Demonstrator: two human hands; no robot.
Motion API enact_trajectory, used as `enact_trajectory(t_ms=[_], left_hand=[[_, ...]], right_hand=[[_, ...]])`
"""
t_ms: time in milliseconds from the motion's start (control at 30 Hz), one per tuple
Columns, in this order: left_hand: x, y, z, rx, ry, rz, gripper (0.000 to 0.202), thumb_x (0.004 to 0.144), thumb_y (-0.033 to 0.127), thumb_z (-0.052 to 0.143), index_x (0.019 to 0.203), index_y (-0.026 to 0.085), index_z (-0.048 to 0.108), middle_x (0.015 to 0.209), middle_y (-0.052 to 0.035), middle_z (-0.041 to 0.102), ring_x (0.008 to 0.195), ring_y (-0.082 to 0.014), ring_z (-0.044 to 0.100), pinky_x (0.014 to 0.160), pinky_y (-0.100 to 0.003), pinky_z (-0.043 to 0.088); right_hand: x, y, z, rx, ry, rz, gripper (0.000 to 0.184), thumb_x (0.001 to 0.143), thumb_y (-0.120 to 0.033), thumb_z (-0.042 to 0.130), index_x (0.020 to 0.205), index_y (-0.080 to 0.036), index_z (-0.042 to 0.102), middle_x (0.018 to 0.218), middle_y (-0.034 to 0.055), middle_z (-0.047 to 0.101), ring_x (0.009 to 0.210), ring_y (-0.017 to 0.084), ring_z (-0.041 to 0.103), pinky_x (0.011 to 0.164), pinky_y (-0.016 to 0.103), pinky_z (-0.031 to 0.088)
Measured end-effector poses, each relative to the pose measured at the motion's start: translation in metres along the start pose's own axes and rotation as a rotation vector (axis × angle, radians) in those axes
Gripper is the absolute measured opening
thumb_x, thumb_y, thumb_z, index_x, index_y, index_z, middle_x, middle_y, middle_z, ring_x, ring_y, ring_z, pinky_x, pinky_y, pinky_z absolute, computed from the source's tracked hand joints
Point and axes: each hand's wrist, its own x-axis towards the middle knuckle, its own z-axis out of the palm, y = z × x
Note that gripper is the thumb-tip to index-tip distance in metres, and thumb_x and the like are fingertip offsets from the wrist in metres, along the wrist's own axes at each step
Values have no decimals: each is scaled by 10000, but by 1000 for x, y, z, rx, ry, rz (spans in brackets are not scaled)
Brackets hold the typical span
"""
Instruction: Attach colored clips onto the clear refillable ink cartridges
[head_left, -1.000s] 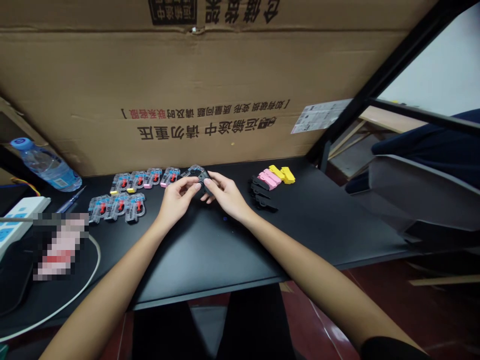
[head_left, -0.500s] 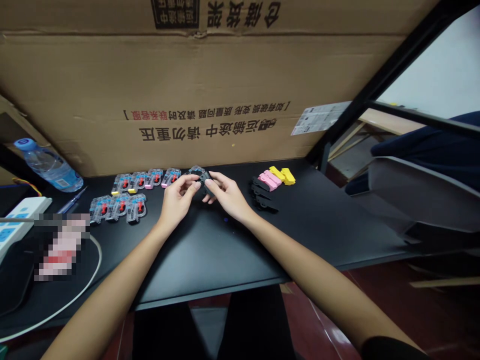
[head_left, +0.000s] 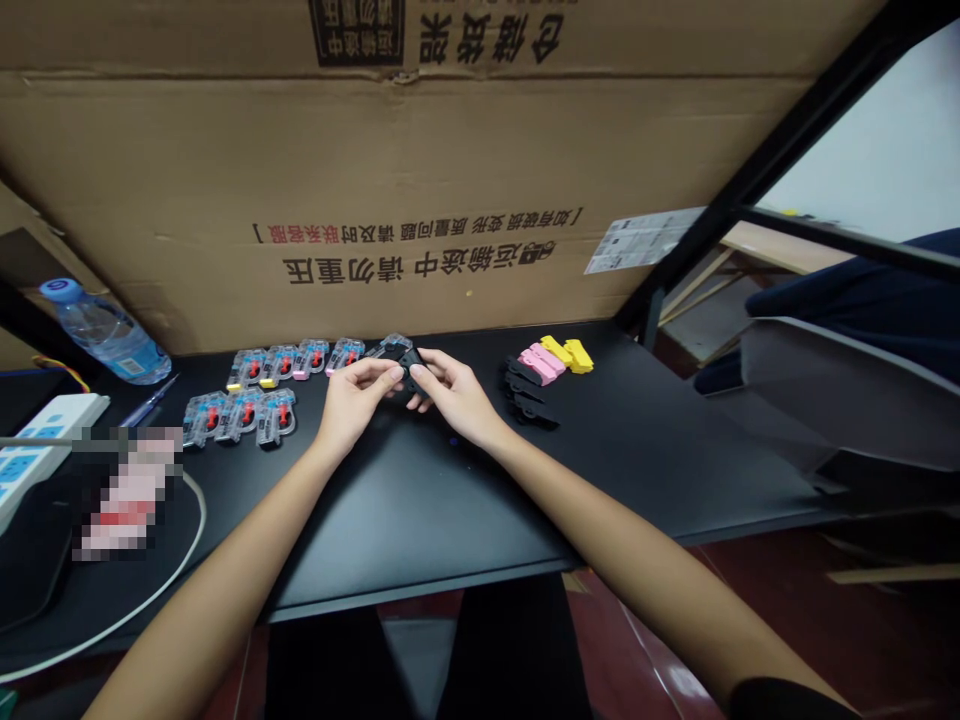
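Both hands meet over the middle of the black tabletop (head_left: pixel 420 520), gripping a small black plastic part (head_left: pixel 409 366) between them. My left hand (head_left: pixel 358 397) pinches it from the left with thumb and fingertips. On the other side, my right hand (head_left: pixel 455 392) has its thumb pressed on top and its fingers curled beneath. The part's lower side is hidden by the fingers. Just behind the hands lies a clear plastic piece (head_left: pixel 394 342), partly covered. To the left, several transparent gun-shaped assemblies (head_left: pixel 276 417) with red and blue inner parts lie in two rows.
Right of my hands lie black clips (head_left: pixel 531 408), pink clips (head_left: pixel 541 363) and yellow clips (head_left: pixel 577 356). A water bottle (head_left: pixel 112 335), a pen (head_left: pixel 150 400), a white power strip (head_left: pixel 49 440) and a white cable (head_left: pixel 201 510) occupy the left. Cardboard (head_left: pixel 450 150) walls off the back.
The fingers have shifted slightly around the black plastic part, which both hands still hold. The view has moved a little; the things on the table stay in place.
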Motion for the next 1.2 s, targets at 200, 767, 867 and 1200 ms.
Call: enact_trajectory(t_ms=[200,767,867,1200], left_hand=[[-2,1,2,1,-8,4,474,782,606,885,935,167,792,837,-77,813,800,-235,799,752,-347,638],[-2,-2,3,85,-178,-20,517,858,701,765,834,189,701,728,-26,724,674,-162,676,600,-270,510],[-1,1,1,71,-218,-38,539,846,717,770,775,194,658,716,-28,719,617,-140,626,568,-263,472],[0,9,-3,29,-223,-81,563,797,713,820,721,202,597,680,-16,693,548,-111,546,505,-242,404]], right_hand=[[0,-1,1,10,15,12,540,953,-576,747,1330,-194,682,956,45,789,663,150,738,580,271,599],[-1,8,1,-32,-16,31,514,1017,-532,662,1428,-223,660,894,32,752,719,174,734,639,304,626],[-1,6,2,-20,-21,43,522,999,-540,690,1413,-221,663,883,29,756,699,177,734,636,316,625],[0,4,0,8,-61,34,545,988,-552,711,1398,-197,658,910,33,772,696,170,744,620,305,627]])
